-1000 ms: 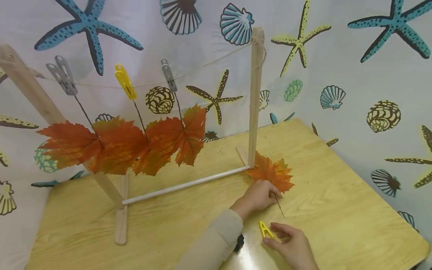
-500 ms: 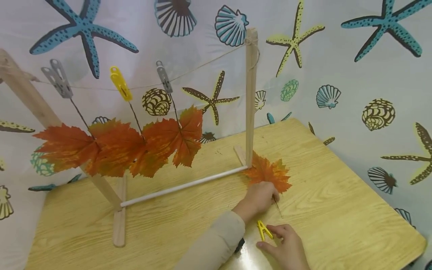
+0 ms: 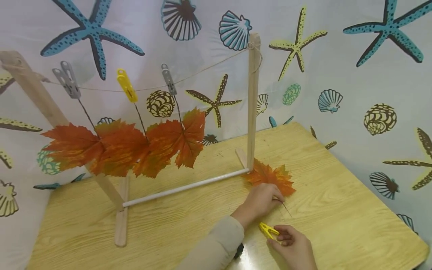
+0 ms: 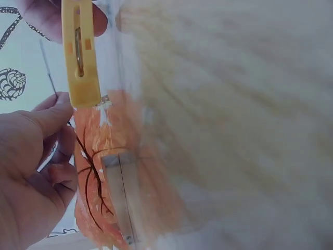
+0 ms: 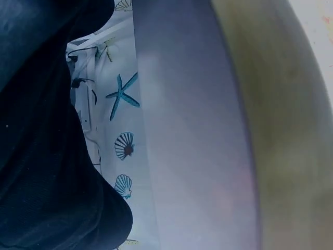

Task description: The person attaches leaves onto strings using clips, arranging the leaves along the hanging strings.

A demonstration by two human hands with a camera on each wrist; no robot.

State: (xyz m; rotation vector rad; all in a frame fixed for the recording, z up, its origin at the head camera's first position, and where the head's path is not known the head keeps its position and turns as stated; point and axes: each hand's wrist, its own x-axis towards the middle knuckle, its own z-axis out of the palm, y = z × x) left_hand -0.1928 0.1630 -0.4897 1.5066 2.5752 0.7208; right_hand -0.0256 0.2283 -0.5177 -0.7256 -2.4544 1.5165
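My left hand (image 3: pixel 261 202) pinches the thin dark stem (image 4: pixel 77 136) of an orange artificial maple leaf (image 3: pixel 275 178). That leaf lies on the table at the foot of the right post, partly behind the hand. Just nearer the camera, my right hand (image 3: pixel 294 245) holds a yellow clothespin (image 3: pixel 268 230) between thumb and fingers, its tip pointing up and left. In the left wrist view the clothespin overlaps the left fingertips, and the right hand's fingers (image 4: pixel 44 15) show at its top. The right wrist view does not show the right hand.
A wooden frame (image 3: pixel 252 108) carries a string (image 3: pixel 216 69). Grey clothespins (image 3: pixel 70 83) and a yellow one (image 3: pixel 127 85) hold several orange leaves (image 3: pixel 123 146) there by their stems. A white rod (image 3: pixel 185 186) joins the feet. A black object (image 3: pixel 239 250) lies beside the left sleeve (image 3: pixel 216 242).
The right hand has turned the yellow clothespin, so it lies flatter and shows more of its face. The pinched stem's free end has swung to the right. The hanging leaves stay as they were.
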